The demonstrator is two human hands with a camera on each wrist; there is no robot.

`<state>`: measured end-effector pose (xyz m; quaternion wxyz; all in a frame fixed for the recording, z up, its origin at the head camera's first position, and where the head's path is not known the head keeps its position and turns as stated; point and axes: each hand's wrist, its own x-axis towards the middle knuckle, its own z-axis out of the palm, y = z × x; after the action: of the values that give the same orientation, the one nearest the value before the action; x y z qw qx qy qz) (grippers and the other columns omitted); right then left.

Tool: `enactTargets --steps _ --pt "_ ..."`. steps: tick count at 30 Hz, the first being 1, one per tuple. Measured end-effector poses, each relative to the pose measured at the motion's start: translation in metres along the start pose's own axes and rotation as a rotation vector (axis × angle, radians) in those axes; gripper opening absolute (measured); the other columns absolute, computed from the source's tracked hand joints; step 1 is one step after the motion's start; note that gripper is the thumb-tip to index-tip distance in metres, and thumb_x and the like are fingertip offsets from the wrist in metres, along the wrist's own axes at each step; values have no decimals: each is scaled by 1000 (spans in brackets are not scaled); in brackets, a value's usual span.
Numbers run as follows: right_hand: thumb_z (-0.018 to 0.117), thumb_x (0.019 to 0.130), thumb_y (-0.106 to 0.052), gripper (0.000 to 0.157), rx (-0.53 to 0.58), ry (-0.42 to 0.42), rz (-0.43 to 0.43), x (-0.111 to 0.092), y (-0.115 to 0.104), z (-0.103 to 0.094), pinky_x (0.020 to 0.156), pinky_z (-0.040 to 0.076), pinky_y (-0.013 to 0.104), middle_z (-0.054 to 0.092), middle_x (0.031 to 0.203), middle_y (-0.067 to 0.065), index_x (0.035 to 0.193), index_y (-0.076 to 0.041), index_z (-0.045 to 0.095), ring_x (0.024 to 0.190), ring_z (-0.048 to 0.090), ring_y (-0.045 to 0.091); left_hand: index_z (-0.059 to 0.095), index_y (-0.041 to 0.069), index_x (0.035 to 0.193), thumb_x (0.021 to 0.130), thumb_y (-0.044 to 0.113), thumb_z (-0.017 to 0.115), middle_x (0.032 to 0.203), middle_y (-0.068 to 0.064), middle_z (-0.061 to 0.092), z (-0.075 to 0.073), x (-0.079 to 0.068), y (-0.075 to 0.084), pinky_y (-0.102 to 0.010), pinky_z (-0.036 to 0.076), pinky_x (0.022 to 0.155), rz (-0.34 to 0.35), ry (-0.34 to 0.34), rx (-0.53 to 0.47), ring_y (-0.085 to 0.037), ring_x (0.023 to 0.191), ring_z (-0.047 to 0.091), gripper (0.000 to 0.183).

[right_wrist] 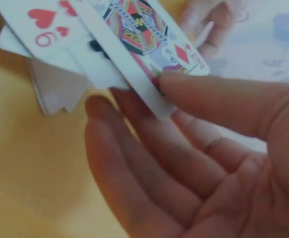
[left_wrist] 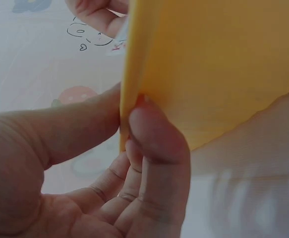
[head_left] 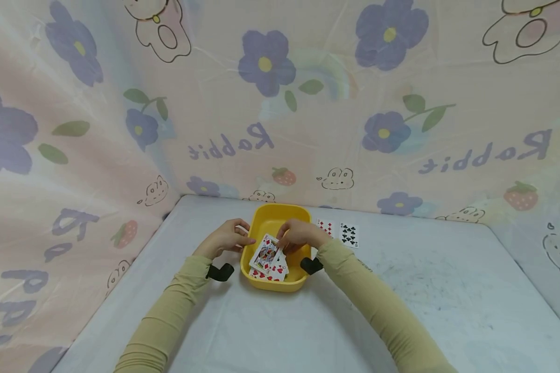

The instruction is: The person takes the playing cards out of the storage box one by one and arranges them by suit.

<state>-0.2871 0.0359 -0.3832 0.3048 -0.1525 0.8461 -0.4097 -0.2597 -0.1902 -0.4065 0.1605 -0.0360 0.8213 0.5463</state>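
Note:
My left hand [head_left: 226,239] pinches the left side wall of a yellow plastic tray [head_left: 267,221] between thumb and fingers; the left wrist view shows the wall [left_wrist: 156,54] up close. Over the tray my right hand [head_left: 301,234] grips a small stack of playing cards, a king of diamonds [head_left: 265,254] face up on top. In the right wrist view the thumb lies on the king's [right_wrist: 144,29] corner, with fingers beneath the stack. Loose heart cards [head_left: 276,272] lie in the near end of the tray, a six or nine of hearts [right_wrist: 41,20] among them.
Just right of the tray, a red diamond card [head_left: 325,226] and a black club card [head_left: 349,235] lie face up on the white table [head_left: 424,290]. A printed cloth [head_left: 308,119] hangs behind the table and along its sides. Black straps [head_left: 220,272] circle both wrists.

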Motion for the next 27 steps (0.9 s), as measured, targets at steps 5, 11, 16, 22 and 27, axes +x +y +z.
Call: enactTargets --steps 5,11,16,22,27 --pt "71 88 -14 12 -25 46 -73 -5 2 -13 79 54 35 65 85 7 90 -3 67 82 63 25 50 -1 118 83 8 75 87 -10 56 0 0 0 -34 56 65 5 1 2 -17 70 57 45" --pt "70 87 -6 20 52 72 -160 -14 9 -29 78 55 37 65 91 10 105 0 64 81 65 26 49 -1 120 83 8 75 89 -10 57 0 1 -2 -32 56 63 1 3 3 -18 70 57 46" --pt "69 85 0 41 61 65 -191 -26 14 -38 73 56 33 59 102 15 125 -5 59 81 64 23 50 0 117 83 8 75 88 -10 57 1 0 -3 -31 55 61 5 4 6 -17 68 56 43" --pt "65 89 -1 37 121 105 -195 -39 28 -47 73 56 39 54 102 17 125 -3 56 76 66 24 50 1 117 83 8 75 89 -10 57 1 0 -2 -31 56 61 2 5 10 -18 69 57 43" --pt "61 94 -8 25 208 165 -164 -51 44 -55 77 54 47 61 98 18 116 1 52 77 67 31 50 1 118 83 9 75 90 -10 56 1 0 -1 -30 55 61 -4 5 23 -18 70 57 43"
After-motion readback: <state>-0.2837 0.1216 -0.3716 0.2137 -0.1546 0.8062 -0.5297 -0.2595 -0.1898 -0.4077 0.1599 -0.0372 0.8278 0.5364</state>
